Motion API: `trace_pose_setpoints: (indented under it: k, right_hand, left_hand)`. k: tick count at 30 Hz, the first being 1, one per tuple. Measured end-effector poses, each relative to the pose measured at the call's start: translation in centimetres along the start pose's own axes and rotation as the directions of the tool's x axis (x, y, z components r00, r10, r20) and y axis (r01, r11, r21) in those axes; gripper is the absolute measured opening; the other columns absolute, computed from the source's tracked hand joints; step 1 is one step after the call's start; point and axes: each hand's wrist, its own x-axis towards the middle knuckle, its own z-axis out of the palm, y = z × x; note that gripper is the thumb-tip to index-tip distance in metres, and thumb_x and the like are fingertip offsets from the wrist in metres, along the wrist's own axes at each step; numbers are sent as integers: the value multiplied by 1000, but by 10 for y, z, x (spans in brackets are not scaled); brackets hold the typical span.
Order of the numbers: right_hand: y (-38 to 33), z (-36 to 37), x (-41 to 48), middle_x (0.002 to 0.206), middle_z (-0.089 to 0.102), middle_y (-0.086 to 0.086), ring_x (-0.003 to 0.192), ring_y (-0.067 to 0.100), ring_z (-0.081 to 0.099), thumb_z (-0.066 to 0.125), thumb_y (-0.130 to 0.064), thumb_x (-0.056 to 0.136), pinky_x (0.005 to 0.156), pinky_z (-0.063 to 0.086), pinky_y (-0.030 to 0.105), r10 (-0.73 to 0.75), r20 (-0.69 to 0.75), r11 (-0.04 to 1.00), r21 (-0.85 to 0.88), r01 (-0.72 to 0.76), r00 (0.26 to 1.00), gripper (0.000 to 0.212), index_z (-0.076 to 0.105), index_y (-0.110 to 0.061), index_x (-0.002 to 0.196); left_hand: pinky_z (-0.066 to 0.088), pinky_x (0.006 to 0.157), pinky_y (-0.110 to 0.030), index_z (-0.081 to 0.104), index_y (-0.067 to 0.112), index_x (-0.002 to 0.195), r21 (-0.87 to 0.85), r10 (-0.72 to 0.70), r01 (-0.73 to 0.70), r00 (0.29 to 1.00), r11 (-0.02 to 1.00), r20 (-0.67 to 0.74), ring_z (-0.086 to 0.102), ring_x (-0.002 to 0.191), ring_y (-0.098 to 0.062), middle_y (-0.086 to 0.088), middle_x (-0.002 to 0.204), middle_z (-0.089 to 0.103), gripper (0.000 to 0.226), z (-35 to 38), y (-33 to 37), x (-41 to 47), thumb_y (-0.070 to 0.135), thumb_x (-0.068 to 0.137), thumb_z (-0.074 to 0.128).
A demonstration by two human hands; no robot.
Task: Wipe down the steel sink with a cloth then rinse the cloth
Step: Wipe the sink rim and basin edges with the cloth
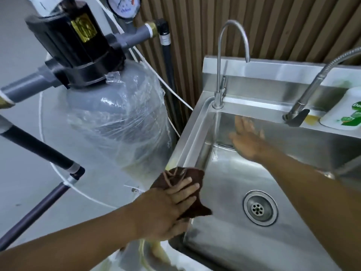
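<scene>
A steel sink fills the right half of the view, its round drain near the middle of the basin. My left hand presses a dark brown cloth flat against the sink's left rim, fingers straight on top of it. The cloth hangs partly over the rim into the basin. My right hand is held out inside the basin near the back wall, fingers spread and blurred, holding nothing.
A gooseneck tap stands at the sink's back left corner. A flexible hose tap reaches in from the right. A white and green bottle lies on the back ledge. A plastic-wrapped grey tank with a black valve head stands left of the sink.
</scene>
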Motion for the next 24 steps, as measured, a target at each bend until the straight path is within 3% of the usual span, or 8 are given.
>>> trace_pose_setpoints:
  k: [2,6,10,12,14,18,20,24]
  right_hand:
    - [-20,26,-35,168,-10,-2,153,15,-12,29,-39,104,122,-8,47,-71,-40,987,143,76,997,67,-5,-27,160]
    - [-61,71,-95,167,0,-10,152,4,-5,27,-43,107,125,-2,38,-107,-122,894,422,149,987,60,1,-29,160]
    - [-77,96,-103,163,22,-14,148,3,20,30,-42,107,123,15,29,-29,-194,728,668,153,981,52,18,-35,158]
    - [-78,101,-93,151,40,-18,136,0,39,30,-45,106,116,28,27,12,-135,618,780,99,991,42,32,-42,148]
    - [-78,108,-79,150,45,-15,133,3,45,31,-58,98,115,33,32,33,-19,520,854,-1,999,54,33,-42,150]
    - [-87,109,-55,145,50,-5,123,10,53,34,-44,106,100,41,25,77,88,457,882,-113,993,54,24,-30,156]
    - [-91,109,-50,139,54,-3,117,10,56,34,-38,107,90,42,22,95,89,441,889,-123,991,53,20,-28,157]
    - [-90,123,-66,140,53,-3,121,10,54,35,-37,106,95,42,24,89,150,460,870,-175,985,56,14,-29,158]
  left_hand:
    - [5,123,-35,50,23,147,-118,-15,7,998,993,-67,15,154,-19,-2,163,27,58,0,-1,-8,55,105,28]
    - [3,122,-42,47,29,148,-274,-86,68,995,959,-53,2,155,-12,7,166,21,54,13,-17,22,45,102,25]
    - [-2,125,-35,9,19,161,-417,-192,151,980,896,-59,-13,150,-3,2,169,-6,70,-4,-34,70,39,100,36]
    - [4,120,-21,5,14,160,-591,-326,186,935,785,-138,-6,150,-5,0,168,-14,69,-14,-35,74,29,104,42]
    - [12,119,-22,8,9,160,-675,-502,255,843,693,-197,1,153,-11,-3,169,-8,64,-12,-33,69,24,106,40]
    - [11,125,-39,-2,6,159,-585,-596,520,799,622,78,-1,155,-25,-11,168,-10,66,1,-31,77,33,108,29]
    - [7,126,-41,-9,7,158,-532,-575,546,808,648,128,-7,155,-26,-9,167,-17,67,0,-34,84,36,108,25]
    - [3,126,-40,-15,8,157,-422,-492,496,861,759,127,-14,154,-20,-6,165,-24,67,1,-35,69,35,108,22]
